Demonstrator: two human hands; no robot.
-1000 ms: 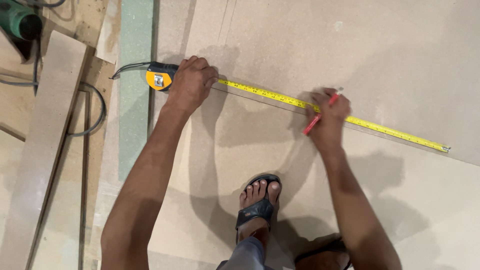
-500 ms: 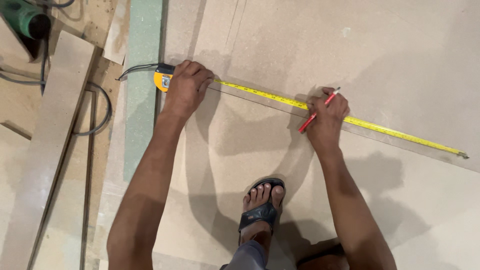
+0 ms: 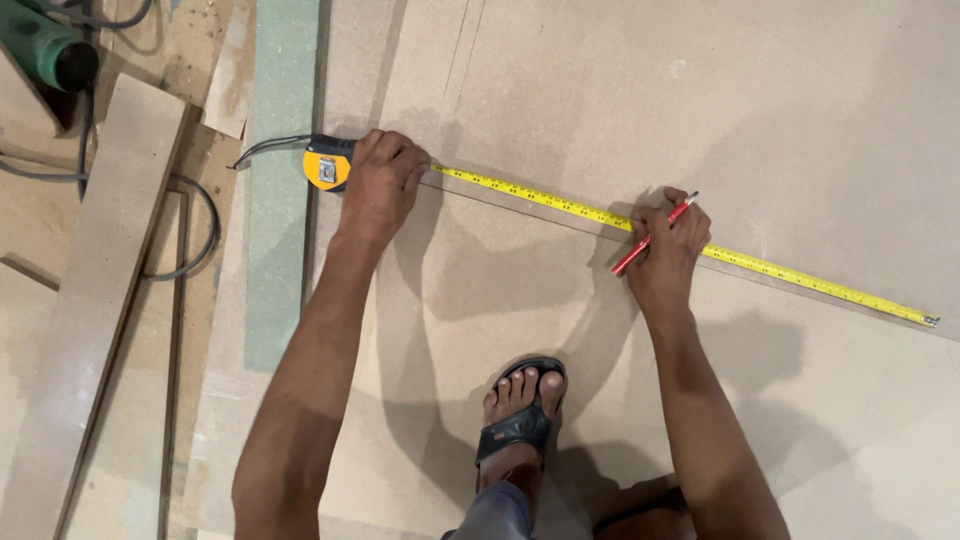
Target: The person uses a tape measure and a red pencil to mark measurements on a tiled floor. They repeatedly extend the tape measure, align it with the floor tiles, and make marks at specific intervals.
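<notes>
Tape measure: yellow case with a dark back and a grey label panel on its face, lying on the board near that board's left edge. A dark cord trails from the case to the left.

Blade: yellow with black graduations, drawn out flat across the board, running right and slightly downward. Its metal end hook lies on the board near the right edge of the view. The blade passes under both hands.

Left hand: palm down, fingers curled over the right part of the case and the start of the blade, pressing them to the board.

Right hand: fingers closed on a red pencil, which is tilted, its upper end up and right, its lower end down and left just below the blade. The hand rests on the blade about midway along its drawn length.

Board: pale brown, flat sheet with faint pencil lines. A sandalled foot stands on it below and between the hands.

Surroundings: a green strip lies beside the board's left edge; a plank, a grey cable and a green power tool lie further left.
</notes>
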